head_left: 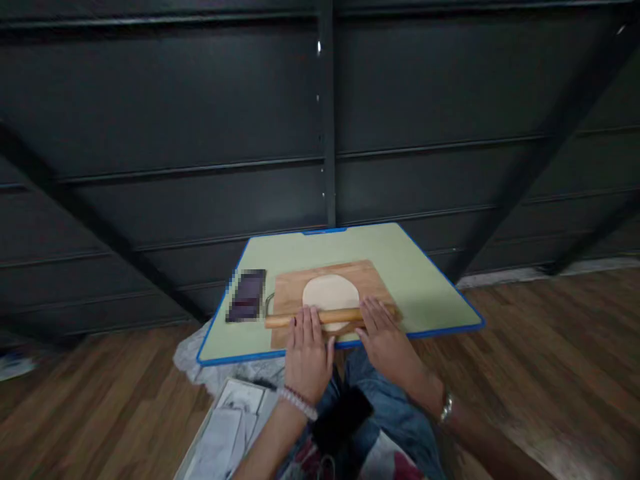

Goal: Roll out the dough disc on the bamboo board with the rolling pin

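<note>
A wooden rolling pin (341, 316) lies across a flat, round sheet of pale dough (330, 291). Under the dough is a wooden cutting board (287, 288) with a metal handle at its left end. My left hand (307, 357) rests on the pin left of centre, its fingers stretched out flat over the wood. Toward the pin's right end, my right hand (389, 343) also lies flat on top with straight fingers. Both palms face down, and neither hand wraps round the pin. Part of the dough's near edge shows below the pin, between the hands.
The board sits on a small pale-green table (425, 293) with a blue rim. A dark, pixelated flat object (247, 295) lies left of the board. A black phone-like object (343, 419) is on my lap. An open box of papers (225, 427) stands at lower left.
</note>
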Motion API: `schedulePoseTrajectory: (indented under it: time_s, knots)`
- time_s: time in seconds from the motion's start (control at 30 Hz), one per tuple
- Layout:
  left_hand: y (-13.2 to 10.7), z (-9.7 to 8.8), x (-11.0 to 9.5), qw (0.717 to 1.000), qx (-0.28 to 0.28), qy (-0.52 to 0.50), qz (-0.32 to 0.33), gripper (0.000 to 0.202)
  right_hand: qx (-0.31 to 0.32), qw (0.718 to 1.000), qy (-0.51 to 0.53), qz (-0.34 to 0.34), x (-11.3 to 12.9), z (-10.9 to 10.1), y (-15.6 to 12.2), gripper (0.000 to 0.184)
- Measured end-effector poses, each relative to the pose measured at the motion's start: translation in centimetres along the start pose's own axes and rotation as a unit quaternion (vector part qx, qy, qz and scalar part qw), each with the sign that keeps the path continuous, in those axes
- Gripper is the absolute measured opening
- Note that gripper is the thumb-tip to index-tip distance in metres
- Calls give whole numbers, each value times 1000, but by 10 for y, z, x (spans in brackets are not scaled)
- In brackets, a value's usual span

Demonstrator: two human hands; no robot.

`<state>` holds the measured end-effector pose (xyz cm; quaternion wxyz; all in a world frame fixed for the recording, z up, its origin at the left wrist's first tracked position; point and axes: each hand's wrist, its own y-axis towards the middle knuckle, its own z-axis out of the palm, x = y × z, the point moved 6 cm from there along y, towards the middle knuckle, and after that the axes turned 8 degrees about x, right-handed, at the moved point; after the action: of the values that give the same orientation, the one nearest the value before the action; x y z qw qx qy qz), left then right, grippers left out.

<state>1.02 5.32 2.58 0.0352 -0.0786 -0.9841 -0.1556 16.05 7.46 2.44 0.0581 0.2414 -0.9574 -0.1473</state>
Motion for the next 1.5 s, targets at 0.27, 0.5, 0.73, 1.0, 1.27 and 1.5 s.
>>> schedulePoseTrajectory:
  time_s: [0.27,0.5,0.73,1.0,1.27,1.5]
  knots:
    - [69,19,23,995,63,-53,55,83,28,999,10,-11,-31,6,72,48]
    - [123,32,37,990,111,-62,57,65,66,998,5,11,-47,13,125,47]
    - [164,43,42,989,117,-61,69,52,160,983,33,84,-69,31,173,49]
    - [202,51,54,985,159,-60,28,49,175,974,36,138,-86,47,204,54]
    - [221,60,61,982,177,-66,4,45,158,977,28,142,-88,43,215,48]
    - [202,58,57,985,163,-55,24,49,172,982,33,73,-77,50,203,42]
